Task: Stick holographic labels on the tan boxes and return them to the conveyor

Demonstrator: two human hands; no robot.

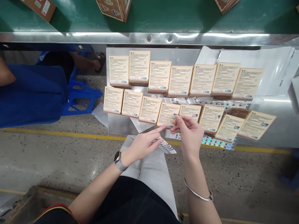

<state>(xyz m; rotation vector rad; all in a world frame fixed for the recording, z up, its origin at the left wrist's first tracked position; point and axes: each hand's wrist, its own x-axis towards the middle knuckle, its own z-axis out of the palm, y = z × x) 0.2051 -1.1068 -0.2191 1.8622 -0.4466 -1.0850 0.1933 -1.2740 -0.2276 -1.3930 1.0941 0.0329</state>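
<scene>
Apparently, box (168, 112) (front row) is steadied by left hand (145, 144), index finger extended; sheet (168, 148) is gripped there too, presumably for quick reach. Right hand (191, 134) is closed at a sticker (174, 114) against that box, whether pinching or pressing can't be told.

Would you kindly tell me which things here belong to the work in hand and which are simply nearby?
Seemingly in the job:
beige boxes
sticker sheet in the left hand

Seemingly just nearby:
blue stool
worn wristwatch
worn metal bracelet
</scene>
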